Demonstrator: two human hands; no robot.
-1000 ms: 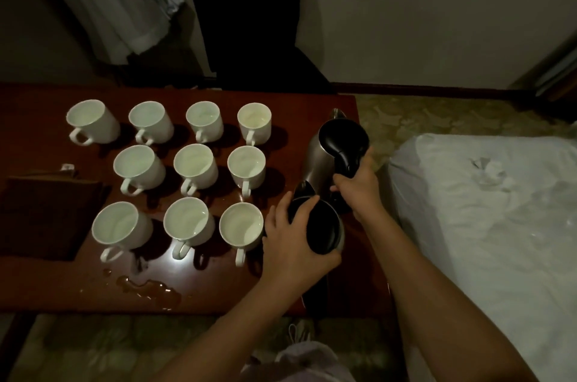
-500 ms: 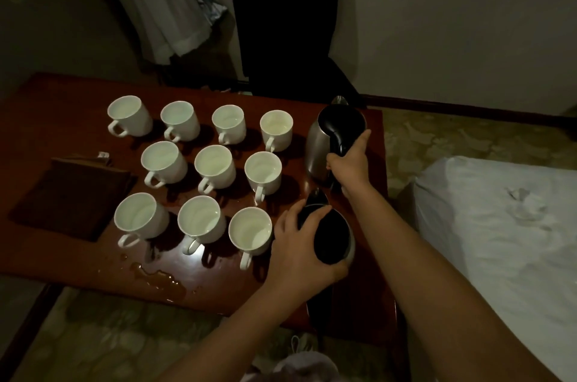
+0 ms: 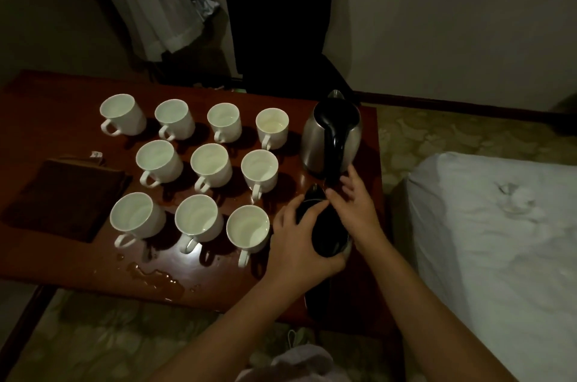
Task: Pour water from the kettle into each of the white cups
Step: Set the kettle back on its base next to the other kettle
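Several white cups stand in three rows on the dark red table (image 3: 56, 94), from the far-left cup (image 3: 122, 114) to the near-right cup (image 3: 247, 231). A steel kettle (image 3: 315, 144) with a black lid and handle stands upright at the far right of the table. A second, dark-topped kettle (image 3: 327, 235) stands nearer me. My left hand (image 3: 296, 244) grips its left side, thumb across the top. My right hand (image 3: 356, 203) rests on this kettle's right side with its fingers stretched out, just below the far kettle's handle.
A folded brown cloth (image 3: 65, 194) lies at the table's left. Spilled water (image 3: 156, 275) pools near the front edge. A bed with a white sheet (image 3: 499, 241) stands to the right. Light clothing (image 3: 156, 0) hangs behind the table.
My right hand has let go of the far kettle's handle and dropped to the near kettle. My left hand keeps its hold. The view has shifted a little.
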